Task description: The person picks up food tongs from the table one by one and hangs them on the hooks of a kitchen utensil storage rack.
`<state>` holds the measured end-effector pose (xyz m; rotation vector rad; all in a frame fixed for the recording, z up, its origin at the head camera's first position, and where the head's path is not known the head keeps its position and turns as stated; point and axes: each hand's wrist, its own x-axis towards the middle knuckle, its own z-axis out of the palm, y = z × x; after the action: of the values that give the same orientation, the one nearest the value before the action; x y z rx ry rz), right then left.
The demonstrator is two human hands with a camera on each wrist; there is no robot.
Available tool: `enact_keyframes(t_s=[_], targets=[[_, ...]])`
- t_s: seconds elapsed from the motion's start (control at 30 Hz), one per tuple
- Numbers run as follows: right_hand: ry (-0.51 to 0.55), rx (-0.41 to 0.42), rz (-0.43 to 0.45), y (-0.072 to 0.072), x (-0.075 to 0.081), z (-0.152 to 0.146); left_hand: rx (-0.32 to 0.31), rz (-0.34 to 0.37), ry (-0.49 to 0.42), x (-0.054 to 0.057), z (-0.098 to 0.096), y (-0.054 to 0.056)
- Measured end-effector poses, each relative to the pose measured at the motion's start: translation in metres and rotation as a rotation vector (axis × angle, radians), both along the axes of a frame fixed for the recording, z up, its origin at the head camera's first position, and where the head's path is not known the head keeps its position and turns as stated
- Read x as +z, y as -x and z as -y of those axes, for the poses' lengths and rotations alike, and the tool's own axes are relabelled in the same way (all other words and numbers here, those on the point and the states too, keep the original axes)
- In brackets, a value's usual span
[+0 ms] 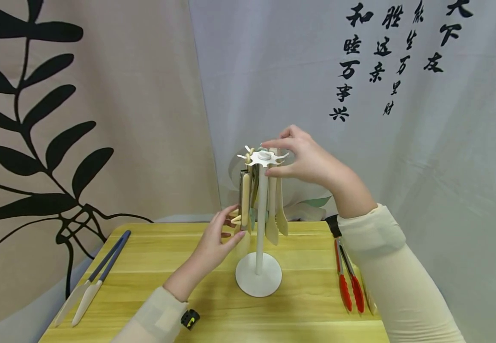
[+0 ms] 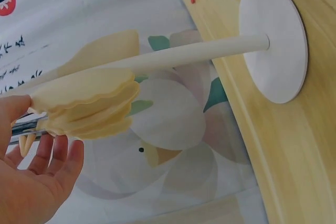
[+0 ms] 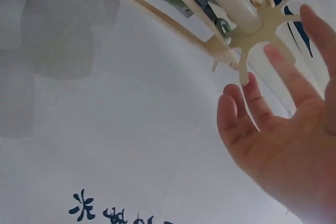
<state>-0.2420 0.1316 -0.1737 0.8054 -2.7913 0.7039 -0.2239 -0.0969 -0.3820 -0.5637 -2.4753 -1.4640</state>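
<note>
Apparently, tongs (image 1: 245, 200) were being hung on the rack (image 1: 258, 286).
Left of its pole (image 1: 262, 214), the left hand (image 1: 214, 240) pinched them; at its hooks (image 3: 243, 72), the right hand (image 1: 307, 156) held its fingers wide. Release seemingly called for a secure hang.

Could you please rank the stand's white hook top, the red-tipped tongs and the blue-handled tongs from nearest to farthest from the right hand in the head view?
1. White hook top: right at the right hand.
2. Red-tipped tongs: on the table's right side.
3. Blue-handled tongs: on the table's left side.
</note>
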Motion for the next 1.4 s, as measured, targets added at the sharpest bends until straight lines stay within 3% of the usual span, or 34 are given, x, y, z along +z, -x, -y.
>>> enact_keyframes(t_s=[0.2, 0.43, 0.73, 1.13, 1.4], targets=[[-0.008, 0.159, -0.029, 0.011, -0.003, -0.005, 0.004, -0.001, -0.001, -0.001, 0.001, 0.001], [0.053, 0.269, 0.109, 0.026, -0.01, -0.007, 0.006, -0.005, 0.009, -0.002, 0.001, 0.002], [0.094, 0.309, 0.213, 0.038, -0.012, -0.012, 0.004, 0.005, 0.0, -0.003, 0.002, 0.002], [0.139, 0.271, 0.239, 0.041, -0.013, -0.012, -0.038, 0.0, -0.07, -0.016, 0.021, 0.003], [0.173, 0.271, 0.253, 0.039, -0.015, -0.012, 0.044, 0.022, -0.021, -0.035, 0.055, 0.006]])
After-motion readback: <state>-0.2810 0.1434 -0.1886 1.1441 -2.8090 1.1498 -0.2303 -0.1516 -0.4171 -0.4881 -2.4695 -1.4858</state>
